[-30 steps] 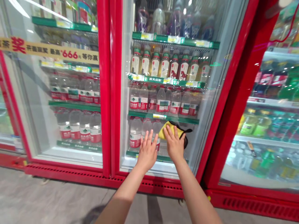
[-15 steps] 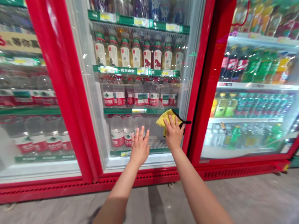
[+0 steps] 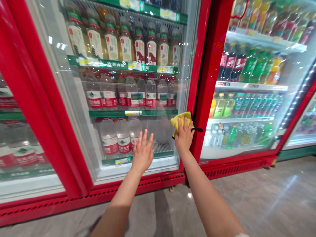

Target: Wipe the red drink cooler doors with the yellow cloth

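Observation:
My right hand (image 3: 184,137) lies over a yellow cloth (image 3: 181,119) with black edging and a black loop, its fingers spread on it. It presses the cloth to the fridge at the right side of the glass door (image 3: 158,131), where the glass meets the red door frame (image 3: 197,79). My left hand (image 3: 142,152) is open with fingers spread, empty, in front of the lower glass. Whether it touches the glass I cannot tell. Behind the door, water bottles (image 3: 108,140) with red and white labels stand on the bottom shelf.
More water bottles (image 3: 150,93) and juice-coloured bottles (image 3: 112,42) fill the shelves above. A second red fridge (image 3: 214,131) with soft drinks stands to the right, another red-framed door (image 3: 37,131) to the left. Grey shiny floor (image 3: 212,194) lies below.
My right hand and the cloth have slid right across the glass onto the red frame's edge. My left hand stays open before the lower glass. The view has turned right.

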`<state>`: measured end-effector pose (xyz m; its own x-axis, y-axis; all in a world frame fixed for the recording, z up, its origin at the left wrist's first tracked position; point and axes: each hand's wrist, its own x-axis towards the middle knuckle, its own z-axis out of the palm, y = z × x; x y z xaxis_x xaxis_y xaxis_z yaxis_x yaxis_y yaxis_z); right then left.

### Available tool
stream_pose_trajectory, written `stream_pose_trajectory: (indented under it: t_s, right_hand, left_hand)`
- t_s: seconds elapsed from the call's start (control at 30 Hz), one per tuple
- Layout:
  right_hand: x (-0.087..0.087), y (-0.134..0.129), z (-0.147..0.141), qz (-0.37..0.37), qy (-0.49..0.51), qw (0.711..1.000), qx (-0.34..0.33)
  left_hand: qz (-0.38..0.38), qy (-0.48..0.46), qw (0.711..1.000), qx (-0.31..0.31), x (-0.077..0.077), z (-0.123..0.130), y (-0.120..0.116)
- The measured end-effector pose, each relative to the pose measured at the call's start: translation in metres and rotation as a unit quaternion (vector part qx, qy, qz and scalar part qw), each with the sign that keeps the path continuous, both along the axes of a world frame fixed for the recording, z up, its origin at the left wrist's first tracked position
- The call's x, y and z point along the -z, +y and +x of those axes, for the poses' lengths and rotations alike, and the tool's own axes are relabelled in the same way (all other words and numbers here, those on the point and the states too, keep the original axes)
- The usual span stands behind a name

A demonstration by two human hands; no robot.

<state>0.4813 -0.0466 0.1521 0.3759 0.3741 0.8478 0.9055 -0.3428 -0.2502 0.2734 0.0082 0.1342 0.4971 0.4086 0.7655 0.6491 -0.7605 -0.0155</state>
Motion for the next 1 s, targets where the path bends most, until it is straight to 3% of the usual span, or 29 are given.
stream_pose_trajectory:
  t_s: [0.1, 0.17, 0.3, 0.37, 0.43, 0.53, 0.6, 0.67, 0.77, 0.83, 1.0]
  right_hand:
    - [0.028, 0.000, 0.007, 0.041, 0.046, 0.998, -0.019]
    - [0.032, 0.002, 0.010, 0.053, 0.057, 0.996, -0.044]
    - [-0.007, 0.005, 0.027, 0.090, 0.065, 0.988, -0.104]
    - [-0.018, 0.005, 0.033, 0.110, 0.067, 0.984, -0.125]
    - [-0.007, 0.004, 0.032, 0.119, 0.073, 0.982, -0.127]
    - [0.029, 0.003, 0.022, 0.132, 0.102, 0.979, -0.117]
    - [0.039, 0.005, 0.020, 0.148, 0.133, 0.973, -0.114]
    - [0.028, 0.008, 0.026, 0.167, 0.158, 0.965, -0.123]
    - [-0.008, 0.009, 0.042, 0.180, 0.160, 0.957, -0.161]
    - [-0.018, 0.007, 0.046, 0.175, 0.143, 0.957, -0.179]
    - [0.010, 0.005, 0.031, 0.173, 0.125, 0.967, -0.140]
  left_hand:
    - [-0.009, 0.016, 1.000, -0.001, 0.002, 0.002, 0.000]
    - [-0.014, 0.032, 0.999, 0.003, 0.003, 0.005, -0.001]
    - [-0.013, 0.050, 0.999, 0.013, 0.002, 0.011, -0.005]
    - [-0.011, 0.056, 0.998, 0.016, 0.002, 0.013, -0.005]
    - [-0.013, 0.060, 0.998, 0.018, 0.002, 0.014, -0.005]
    - [-0.021, 0.065, 0.997, 0.018, 0.001, 0.015, -0.006]
    - [-0.024, 0.066, 0.997, 0.018, -0.001, 0.014, -0.007]
    - [-0.023, 0.062, 0.998, 0.019, -0.003, 0.014, -0.007]
    - [-0.013, 0.055, 0.998, 0.020, -0.003, 0.011, -0.005]
    - [-0.007, 0.054, 0.998, 0.021, -0.002, 0.009, -0.003]
    - [0.001, 0.066, 0.998, 0.021, 0.004, 0.003, 0.001]
